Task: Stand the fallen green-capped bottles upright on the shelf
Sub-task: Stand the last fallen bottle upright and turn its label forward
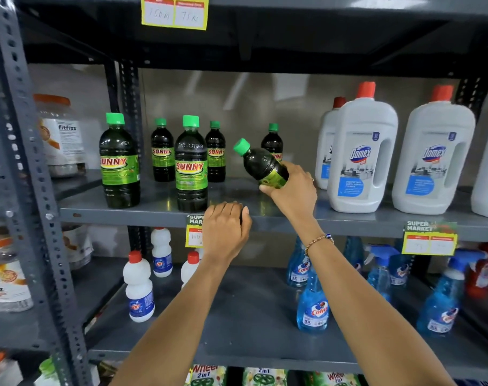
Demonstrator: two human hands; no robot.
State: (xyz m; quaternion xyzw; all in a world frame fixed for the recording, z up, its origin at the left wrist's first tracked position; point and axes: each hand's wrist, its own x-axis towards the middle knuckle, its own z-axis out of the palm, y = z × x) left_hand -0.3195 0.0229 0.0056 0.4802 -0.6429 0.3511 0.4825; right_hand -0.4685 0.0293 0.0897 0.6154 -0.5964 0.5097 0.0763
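The left hand (225,229), fingers curled, rests at the shelf (131,211) front edge. The right hand (291,188) grips a tilted green-capped bottle (262,162); five others stand upright, so this looks the last.

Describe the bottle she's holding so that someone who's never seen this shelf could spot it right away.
Look at the grey metal shelf with dark green-capped bottles on the left and white jugs on the right. Between the two groups, the right hand grips a small green-capped bottle above the shelf. It alone is tilted, cap leaning up and left, while its neighbours stand upright.
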